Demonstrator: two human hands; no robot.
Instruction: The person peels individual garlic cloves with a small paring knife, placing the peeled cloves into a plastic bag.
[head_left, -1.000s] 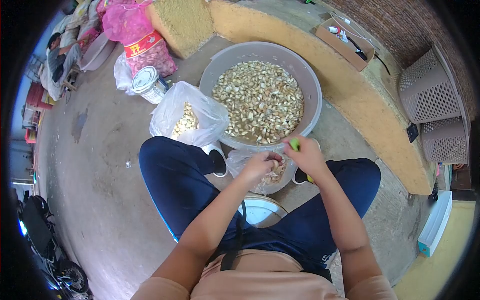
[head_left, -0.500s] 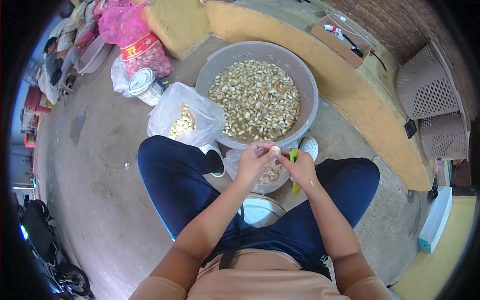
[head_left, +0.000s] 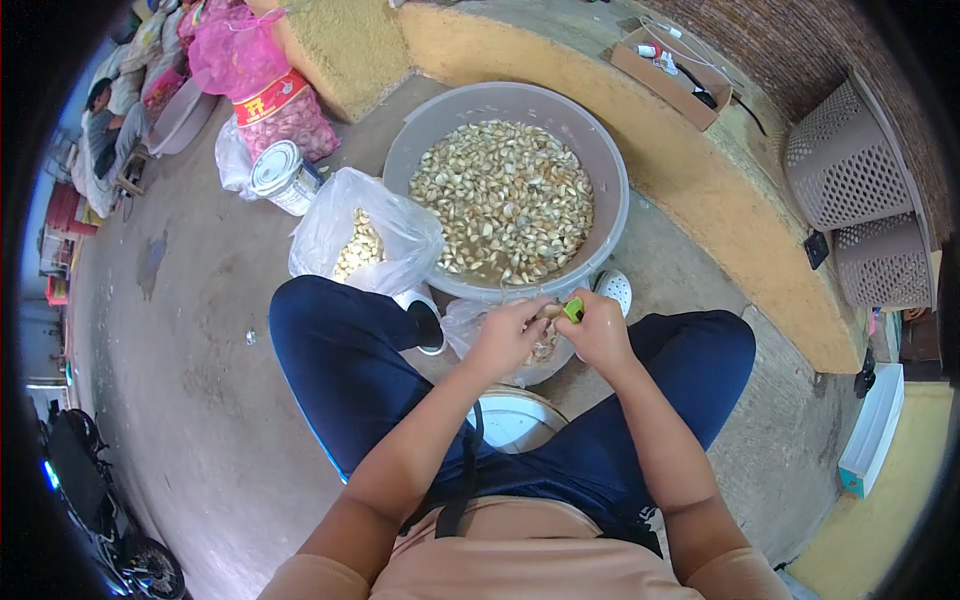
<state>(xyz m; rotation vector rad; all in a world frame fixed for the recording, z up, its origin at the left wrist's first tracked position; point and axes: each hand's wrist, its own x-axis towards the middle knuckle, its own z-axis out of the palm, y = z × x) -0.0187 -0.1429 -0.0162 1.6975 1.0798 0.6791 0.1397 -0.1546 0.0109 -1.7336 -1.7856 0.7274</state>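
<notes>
My left hand [head_left: 505, 336] has its fingertips closed around a garlic clove [head_left: 551, 311], partly covered by the fingers. Close beside it, my right hand [head_left: 602, 328] grips a small green knife [head_left: 573, 309]; its blade is hard to make out. Both hands meet between my knees, over a clear plastic bag of peelings [head_left: 543, 350]. Just beyond stands a large grey basin [head_left: 618, 200] of unpeeled garlic cloves [head_left: 505, 190] in water. Peeled cloves [head_left: 360, 250] lie inside a translucent plastic bag [head_left: 408, 228] to the left.
A white lidded bucket [head_left: 287, 178] and a pink net sack of garlic [head_left: 290, 120] stand at the back left. A low yellow wall [head_left: 700, 190] curves along the right, with a cardboard box [head_left: 665, 85] on it. A person [head_left: 105, 135] sits far left.
My right hand has turned, bringing the green knife up against the clove, where before it pointed down. My left fingers have closed further over the clove. The view has shifted slightly.
</notes>
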